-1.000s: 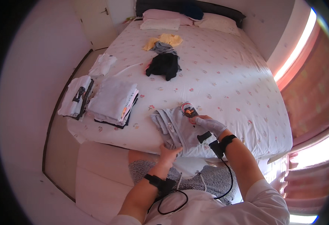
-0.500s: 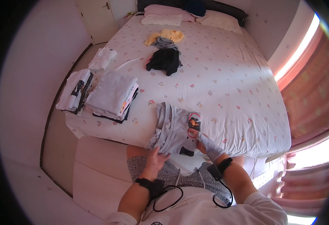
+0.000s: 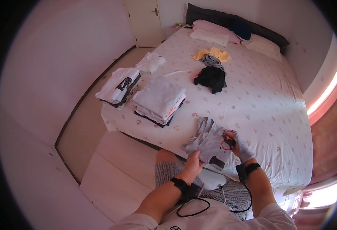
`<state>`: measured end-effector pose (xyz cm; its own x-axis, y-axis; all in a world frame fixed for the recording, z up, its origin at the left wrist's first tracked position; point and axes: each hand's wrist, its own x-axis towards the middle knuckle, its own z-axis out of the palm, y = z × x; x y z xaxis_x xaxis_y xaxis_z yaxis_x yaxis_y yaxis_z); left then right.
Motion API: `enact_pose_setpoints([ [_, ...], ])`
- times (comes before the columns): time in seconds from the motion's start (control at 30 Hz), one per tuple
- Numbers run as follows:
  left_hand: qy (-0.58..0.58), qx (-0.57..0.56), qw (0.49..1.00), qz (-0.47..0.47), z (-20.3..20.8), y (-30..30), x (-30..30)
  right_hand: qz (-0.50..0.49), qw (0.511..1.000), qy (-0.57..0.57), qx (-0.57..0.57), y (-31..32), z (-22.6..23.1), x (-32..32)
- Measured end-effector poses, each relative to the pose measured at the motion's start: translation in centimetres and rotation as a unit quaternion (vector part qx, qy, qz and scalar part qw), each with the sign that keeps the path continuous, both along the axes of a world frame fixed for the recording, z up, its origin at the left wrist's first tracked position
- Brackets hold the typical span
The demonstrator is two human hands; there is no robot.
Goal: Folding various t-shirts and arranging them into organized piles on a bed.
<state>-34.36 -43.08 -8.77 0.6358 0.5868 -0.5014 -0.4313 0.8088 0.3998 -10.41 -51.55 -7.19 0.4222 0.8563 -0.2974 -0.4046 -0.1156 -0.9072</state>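
Note:
A light grey garment [image 3: 213, 138] with a dark round print ringed in red and a black patch is bunched in loose folds at the bed's near edge, above my lap. My left hand [image 3: 193, 164] closes on its near left edge, the fingertips partly hidden by cloth. On the other side, my right hand [image 3: 235, 145] grips the garment beside the print. Grey cloth wraps over the back of that hand down to the wrist.
Left of the garment, a stack of folded clothes [image 3: 157, 96] lies on the bed [image 3: 264, 115], beside a second folded pile [image 3: 118, 86] and a white garment [image 3: 150, 62]. Farther back are crumpled black [image 3: 210, 79] and yellow [image 3: 219, 55] clothes. Pillows [image 3: 210, 37] rest against the dark headboard.
My left hand, earlier spread beside the garment, has closed on its near left edge. My right hand keeps its hold. The whole view has swung left, so the bed appears farther right.

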Motion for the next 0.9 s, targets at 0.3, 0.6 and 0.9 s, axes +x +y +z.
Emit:
enact_pose_setpoints([
  [0.3,0.124,0.288,0.949,-0.003,10.0,4.6,-6.8,0.013,0.985,-0.022,0.172,1.2,11.1,-5.1],
  [0.6,-0.073,0.299,0.939,0.152,21.1,18.7,-13.0,0.152,0.954,-0.052,0.253,19.1,22.2,-10.2],
  [0.9,-0.041,0.304,0.922,0.234,25.3,36.1,-20.4,0.257,0.924,-0.027,0.283,41.3,26.1,-17.2],
])
